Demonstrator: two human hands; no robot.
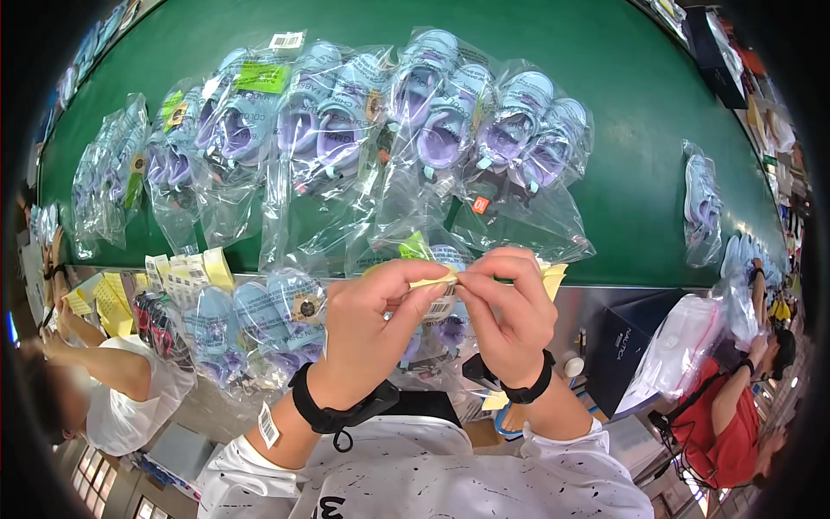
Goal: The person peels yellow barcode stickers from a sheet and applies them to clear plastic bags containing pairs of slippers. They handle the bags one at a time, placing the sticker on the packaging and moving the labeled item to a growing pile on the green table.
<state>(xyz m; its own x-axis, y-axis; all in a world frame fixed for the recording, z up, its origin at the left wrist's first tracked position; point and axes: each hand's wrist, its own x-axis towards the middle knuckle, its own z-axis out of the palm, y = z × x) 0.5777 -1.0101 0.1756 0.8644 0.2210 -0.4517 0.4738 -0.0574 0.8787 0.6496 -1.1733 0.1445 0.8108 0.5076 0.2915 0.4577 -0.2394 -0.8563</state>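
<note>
My left hand (367, 320) and my right hand (512, 316) meet in front of me, thumbs and fingertips pinched together. Between them is a small white barcode label (443, 304) with a strip of yellow backing paper (430, 280) at its top. Which fingers grip the label and which the backing is partly hidden. Just beneath, a clear bag of light-blue and lilac shoes (451, 332) shows between my hands, with a bright green sticker (415, 246) beyond them. Another barcode label (268, 424) is stuck on my left forearm.
Bagged pairs of shoes (346, 108) line the green table (640, 104). More bagged shoes (259, 316) and yellow label sheets (194, 270) lie at near left. A dark blue box (616, 346) stands at right. Co-workers, one in white (138, 394), one in red (719, 424), flank me.
</note>
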